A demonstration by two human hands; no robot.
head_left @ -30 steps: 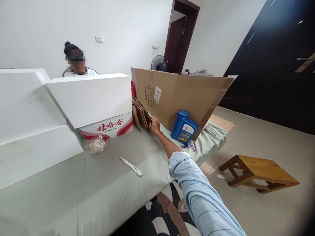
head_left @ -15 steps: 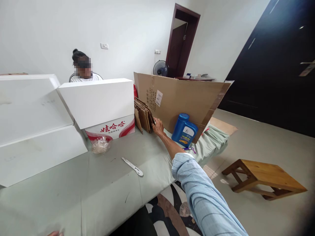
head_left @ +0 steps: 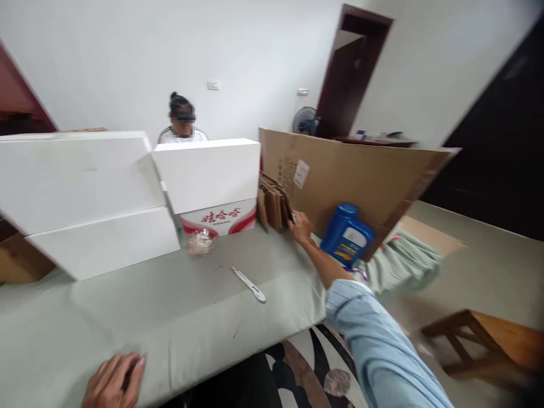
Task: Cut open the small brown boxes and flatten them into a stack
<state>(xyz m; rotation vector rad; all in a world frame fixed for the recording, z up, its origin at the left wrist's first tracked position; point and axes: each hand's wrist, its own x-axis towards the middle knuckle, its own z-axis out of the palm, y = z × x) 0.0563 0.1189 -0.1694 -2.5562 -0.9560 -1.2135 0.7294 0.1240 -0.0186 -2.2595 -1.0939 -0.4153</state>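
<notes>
My right hand [head_left: 300, 226] reaches far across the pale green table [head_left: 140, 306] and its fingers close on the near edge of a stack of folded brown cardboard pieces [head_left: 274, 204] standing on edge. A blue plastic jug [head_left: 347, 235] stands just right of that hand. My left hand [head_left: 113, 383] rests on the table's near edge at the bottom left, fingers curled loosely with nothing in them. A white-handled knife [head_left: 249, 284] lies on the table between the two hands.
A large cardboard sheet [head_left: 361, 175] stands behind the jug. White boards [head_left: 85, 187] and a red-printed carton [head_left: 219, 218] line the far side, with a crumpled plastic bag [head_left: 199, 242]. A person [head_left: 182, 120] sits behind them. A wooden stool [head_left: 493, 345] is on the floor at right.
The view has swung left. My left hand has come into view on the table's near edge. My right hand stays at the cardboard stack.
</notes>
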